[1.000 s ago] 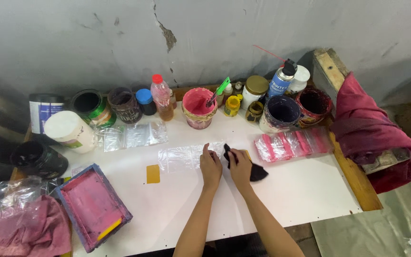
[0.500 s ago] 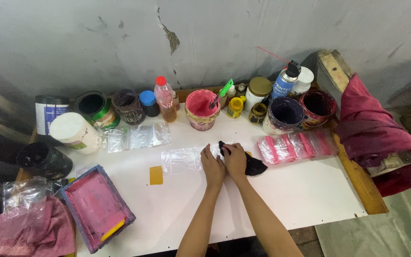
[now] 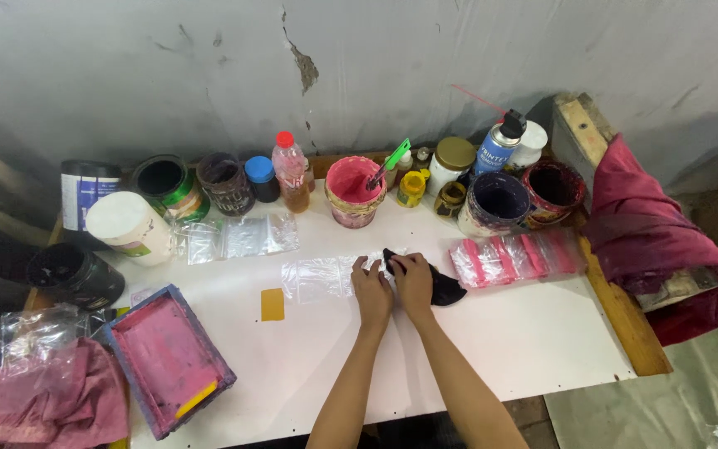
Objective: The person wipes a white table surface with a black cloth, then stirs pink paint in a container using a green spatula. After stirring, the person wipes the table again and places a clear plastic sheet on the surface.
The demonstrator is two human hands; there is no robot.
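Both my hands rest side by side on the white table. My left hand presses its fingers on the right end of a clear plastic bag that lies flat on the table. My right hand grips a small black object, part of which sticks out to the right of the hand; its tip touches the bag's edge. What the black object is cannot be told.
Paint pots, tins, bottles and a spray can line the wall. A pink-stained printing frame lies front left, a yellow card beside it. Packed pink bags lie at right, empty clear bags at left, pink cloth at the corner.
Both hands stay together at the bag's right end with only small finger shifts. The view has shifted slightly.
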